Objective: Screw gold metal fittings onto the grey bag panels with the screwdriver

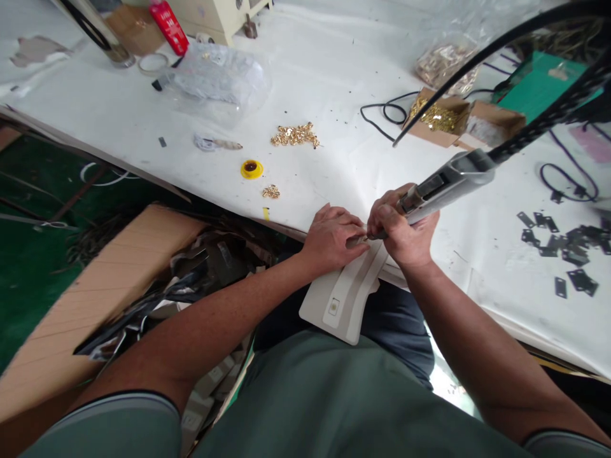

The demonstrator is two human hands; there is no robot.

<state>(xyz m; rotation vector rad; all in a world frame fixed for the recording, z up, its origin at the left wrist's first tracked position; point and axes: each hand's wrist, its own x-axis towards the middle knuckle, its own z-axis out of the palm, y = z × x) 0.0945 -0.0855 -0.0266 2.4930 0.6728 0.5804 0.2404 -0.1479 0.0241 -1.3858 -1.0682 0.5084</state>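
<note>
My right hand (413, 238) is wrapped round a grey powered screwdriver (451, 181), which slants down to the left from a dark cable. Its tip meets the fingers of my left hand (333, 238) at the table's front edge. The left hand grips the upper end of a beige leather-like panel (317, 308), its fingers curled near the bit. The panel hangs over the edge toward my lap and has a small metal fitting (333, 307) on its lower part. A small dark piece shows between the left fingertips; its kind cannot be made out.
Gold-coloured hardware (294, 134) and a smaller pile of rings (271, 191) lie beyond my left hand, near a yellow cup (251, 168). Black plates (573, 242) lie scattered at right. Small cardboard boxes (436, 137) hold parts. A large carton (109, 286) stands below left.
</note>
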